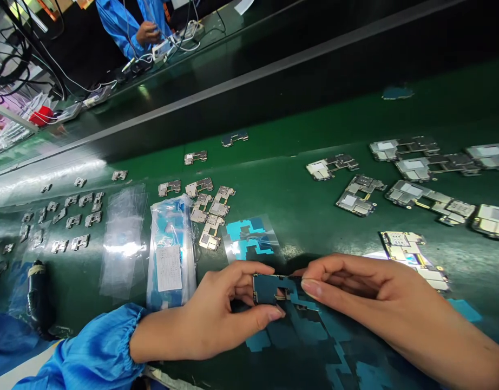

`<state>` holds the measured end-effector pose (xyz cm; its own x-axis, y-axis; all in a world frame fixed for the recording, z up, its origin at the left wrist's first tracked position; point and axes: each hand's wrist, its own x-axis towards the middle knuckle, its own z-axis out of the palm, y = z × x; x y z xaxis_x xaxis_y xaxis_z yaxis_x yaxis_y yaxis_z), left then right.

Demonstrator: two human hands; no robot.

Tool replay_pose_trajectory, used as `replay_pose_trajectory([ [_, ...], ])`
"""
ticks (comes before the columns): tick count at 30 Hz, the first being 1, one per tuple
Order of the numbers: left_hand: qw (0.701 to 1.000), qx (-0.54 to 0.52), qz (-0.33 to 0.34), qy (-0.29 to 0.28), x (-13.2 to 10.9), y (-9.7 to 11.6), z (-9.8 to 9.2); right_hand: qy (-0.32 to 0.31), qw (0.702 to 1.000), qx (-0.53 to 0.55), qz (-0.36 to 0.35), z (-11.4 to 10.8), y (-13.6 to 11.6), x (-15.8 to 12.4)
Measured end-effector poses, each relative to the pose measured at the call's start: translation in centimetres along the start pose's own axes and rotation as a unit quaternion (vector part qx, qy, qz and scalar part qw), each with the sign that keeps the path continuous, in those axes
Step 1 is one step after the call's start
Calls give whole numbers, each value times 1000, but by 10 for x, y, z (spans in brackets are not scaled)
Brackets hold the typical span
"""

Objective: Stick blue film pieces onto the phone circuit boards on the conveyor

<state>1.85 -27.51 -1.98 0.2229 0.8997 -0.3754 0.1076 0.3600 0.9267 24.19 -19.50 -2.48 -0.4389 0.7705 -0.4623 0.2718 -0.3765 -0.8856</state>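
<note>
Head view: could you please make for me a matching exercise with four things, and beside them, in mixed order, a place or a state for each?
Column one
1. circuit board at lower centre
2. plastic packet
3. black cylindrical object
4. red object

Column two
A. has a pale band near its top end
B. lies in the upper left of the picture
C. is held between the left hand and the right hand
D. shows a white label with print

Right pairs: 1-C, 2-D, 3-A, 4-B.
</note>
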Motion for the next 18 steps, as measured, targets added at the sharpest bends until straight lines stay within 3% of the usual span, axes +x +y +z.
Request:
replay_pose_trajectory([
  [5, 1000, -5, 17, -4, 1, -2, 0, -17, 1000, -6, -16, -3, 0, 1],
  [12, 999, -47, 14, -10, 1, -5, 1, -13, 1000, -3, 19, 0, 1, -1],
  [18, 999, -36, -23, -9, 2, 0, 1, 3, 999, -13, 29, 0, 1, -1],
])
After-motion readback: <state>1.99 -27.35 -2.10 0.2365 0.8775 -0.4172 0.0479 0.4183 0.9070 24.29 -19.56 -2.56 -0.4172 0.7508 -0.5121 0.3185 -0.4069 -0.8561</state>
